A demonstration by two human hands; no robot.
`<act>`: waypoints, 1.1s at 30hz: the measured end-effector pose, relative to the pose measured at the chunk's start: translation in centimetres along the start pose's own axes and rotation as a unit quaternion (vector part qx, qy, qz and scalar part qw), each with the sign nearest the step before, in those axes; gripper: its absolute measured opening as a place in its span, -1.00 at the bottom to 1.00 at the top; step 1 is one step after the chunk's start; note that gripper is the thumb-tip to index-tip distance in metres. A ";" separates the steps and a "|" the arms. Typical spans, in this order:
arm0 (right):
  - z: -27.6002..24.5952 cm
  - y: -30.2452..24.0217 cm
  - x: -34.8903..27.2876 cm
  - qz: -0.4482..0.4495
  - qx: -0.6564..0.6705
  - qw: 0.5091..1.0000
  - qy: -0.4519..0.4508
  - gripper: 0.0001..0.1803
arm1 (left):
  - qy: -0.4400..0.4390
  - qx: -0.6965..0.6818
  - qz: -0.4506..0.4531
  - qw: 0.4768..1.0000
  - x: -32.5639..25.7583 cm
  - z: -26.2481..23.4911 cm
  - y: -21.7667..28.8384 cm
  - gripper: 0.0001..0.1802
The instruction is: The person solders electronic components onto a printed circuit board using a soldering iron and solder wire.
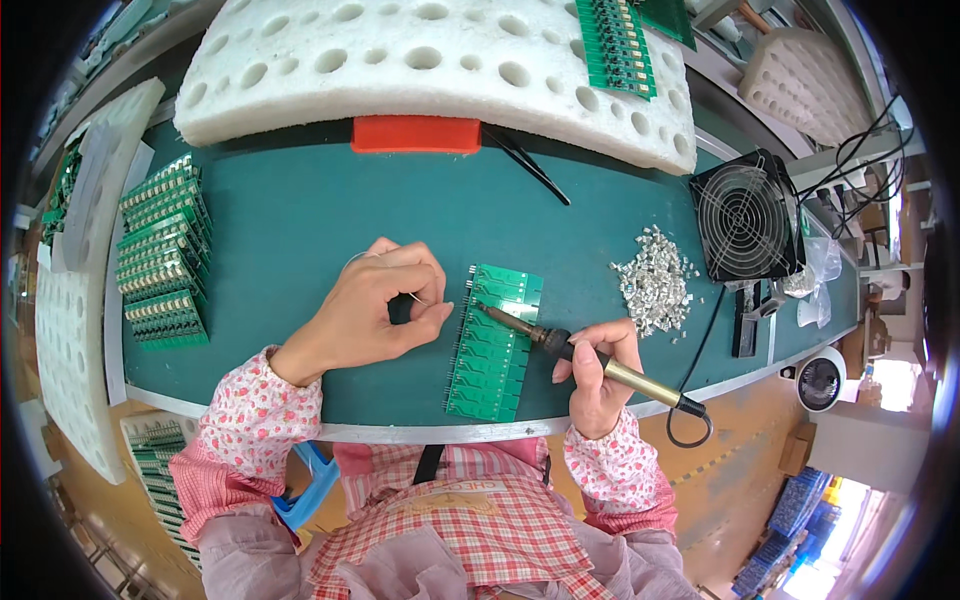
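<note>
A green circuit board panel (490,345) lies on the green mat in front of me, a row of pins along its left edge. My right hand (603,375) grips a soldering iron (640,383) with a brass-coloured handle. The iron's tip meets the upper left part of the panel, or hovers just over it. Left of the panel, my left hand (375,300) is closed in a pinch around a thin silvery wire (414,297), which looks like solder wire. Its fingertips are close to the pins and the iron's tip.
Stacked circuit boards (165,255) stand at the left. A white foam tray (380,60) with holes spans the back, a red block (415,134) and black tweezers (530,165) before it. Small silvery parts (655,280) are heaped right, near a black fan (745,215).
</note>
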State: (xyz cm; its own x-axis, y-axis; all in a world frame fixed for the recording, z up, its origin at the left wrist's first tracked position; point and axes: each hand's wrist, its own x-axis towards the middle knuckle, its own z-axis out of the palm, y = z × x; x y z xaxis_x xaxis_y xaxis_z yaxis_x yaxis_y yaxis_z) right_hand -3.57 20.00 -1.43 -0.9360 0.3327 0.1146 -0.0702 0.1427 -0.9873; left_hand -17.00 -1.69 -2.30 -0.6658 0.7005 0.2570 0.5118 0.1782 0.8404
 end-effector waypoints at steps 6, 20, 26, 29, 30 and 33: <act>0.0 0.1 0.1 0.001 -0.014 1.000 -0.002 -0.84 | 0.013 -0.016 -0.030 0.999 -0.1 0.0 0.1 -0.73; -0.2 0.4 0.0 -0.037 -0.040 0.998 -0.022 -0.87 | -0.003 0.016 -0.014 1.000 0.0 -0.2 0.2 -0.74; 0.0 0.6 0.0 -0.061 -0.048 0.997 -0.018 -0.88 | -0.023 0.020 -0.026 0.999 -0.1 -0.2 0.2 -0.75; 0.0 0.5 0.0 -0.067 -0.057 0.996 -0.017 -0.89 | -0.023 0.023 -0.023 0.999 -0.1 -0.2 0.1 -0.75; 0.1 0.5 0.0 -0.066 -0.060 0.996 -0.025 -0.89 | -0.028 0.026 -0.024 0.999 0.0 -0.2 0.1 -0.75; 0.1 0.5 0.0 -0.080 -0.067 0.994 -0.023 -0.89 | -0.026 0.027 -0.017 0.999 -0.1 -0.2 0.1 -0.75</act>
State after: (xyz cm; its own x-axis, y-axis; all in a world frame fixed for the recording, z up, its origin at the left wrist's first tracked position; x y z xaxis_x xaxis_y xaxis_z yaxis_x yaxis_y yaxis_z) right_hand -3.62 19.95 -1.90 -0.9318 0.2525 0.2607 -0.1761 0.3135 -0.9331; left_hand -16.96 -1.88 -2.16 -0.6551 0.7281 0.2016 0.5178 0.2385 0.8216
